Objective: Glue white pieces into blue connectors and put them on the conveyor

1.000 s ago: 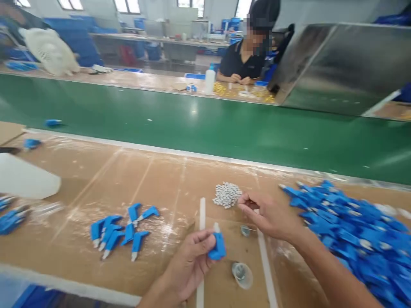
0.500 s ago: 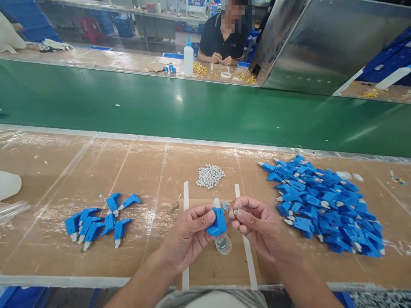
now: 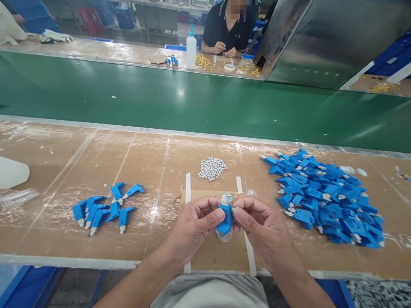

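Note:
In my left hand, closed between thumb and fingers, is a blue plastic part with its whitish tip pointing up and away from me. My right hand pinches a small grey piece at the right side of that part; whether the two touch, I cannot tell. Partly hidden below the blue part is a small clear round dish. Beyond both hands lies a heap of small grey pieces. Several similar blue parts lie at the left, and a large pile of blue parts covers the right.
White tape strips run along the brown worktable. A green belt crosses behind it. On the far bench stand a white bottle and brass-coloured pieces, where another person works. A metal panel rises at the right.
My right hand has brought the small grey piece left, up to the side of the blue part. The view has tipped down slightly.

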Demonstrator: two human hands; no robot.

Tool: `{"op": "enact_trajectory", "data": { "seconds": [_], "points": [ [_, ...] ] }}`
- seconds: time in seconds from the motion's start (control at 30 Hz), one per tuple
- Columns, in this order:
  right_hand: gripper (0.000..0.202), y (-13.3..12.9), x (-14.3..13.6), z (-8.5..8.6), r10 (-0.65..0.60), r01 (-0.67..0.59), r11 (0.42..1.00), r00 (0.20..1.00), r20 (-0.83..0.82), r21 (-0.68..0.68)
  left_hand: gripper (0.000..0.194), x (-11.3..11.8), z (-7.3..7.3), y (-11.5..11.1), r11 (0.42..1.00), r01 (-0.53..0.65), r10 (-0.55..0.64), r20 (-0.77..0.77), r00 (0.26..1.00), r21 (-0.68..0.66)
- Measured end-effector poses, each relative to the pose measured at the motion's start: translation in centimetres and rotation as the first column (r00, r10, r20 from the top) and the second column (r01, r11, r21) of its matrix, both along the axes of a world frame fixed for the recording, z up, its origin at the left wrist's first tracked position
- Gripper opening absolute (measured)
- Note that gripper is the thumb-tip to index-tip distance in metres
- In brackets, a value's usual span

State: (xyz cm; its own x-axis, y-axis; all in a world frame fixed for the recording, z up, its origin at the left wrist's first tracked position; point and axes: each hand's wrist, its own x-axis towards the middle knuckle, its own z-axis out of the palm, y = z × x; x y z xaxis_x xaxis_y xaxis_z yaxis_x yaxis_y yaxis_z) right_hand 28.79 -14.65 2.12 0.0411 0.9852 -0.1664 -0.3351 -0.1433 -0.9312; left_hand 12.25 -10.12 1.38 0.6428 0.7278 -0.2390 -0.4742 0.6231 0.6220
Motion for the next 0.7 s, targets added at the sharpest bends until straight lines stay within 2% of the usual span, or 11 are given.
{"op": "enact_trajectory", "data": {
  "seconds": [0.2, 0.43, 0.6, 0.7],
  "points": [
    [0.016, -0.10, -0.05, -0.41, -0.003, 0.000, 1.000, 0.996, 0.094, 0.029, 0.017, -0.18, 0.04, -0.05, 0.999, 0.004, -0.001, -0.051, 0.999, 0.051],
    [0.014, -0.02, -0.19, -0.56, -0.029, 0.019, 0.998, 0.985, 0.173, 0.062, 0.014, -0.14, -0.76, -0.14, 0.992, -0.036, 0.049, -0.105, 0.993, 0.119],
    [0.008, -0.22, -0.57, -0.33, -0.081, 0.063, 0.995, 0.963, 0.257, 0.080, 0.018, 0.07, -0.28, -0.08, 0.954, -0.103, 0.169, -0.224, 0.960, 0.282],
    [0.008, -0.08, -0.58, -0.21, -0.089, 0.075, 0.994, 0.980, 0.177, 0.085, 0.019, 0.01, 0.10, 0.11, 0.932, -0.086, 0.184, -0.255, 0.949, 0.353]
  ]
}}
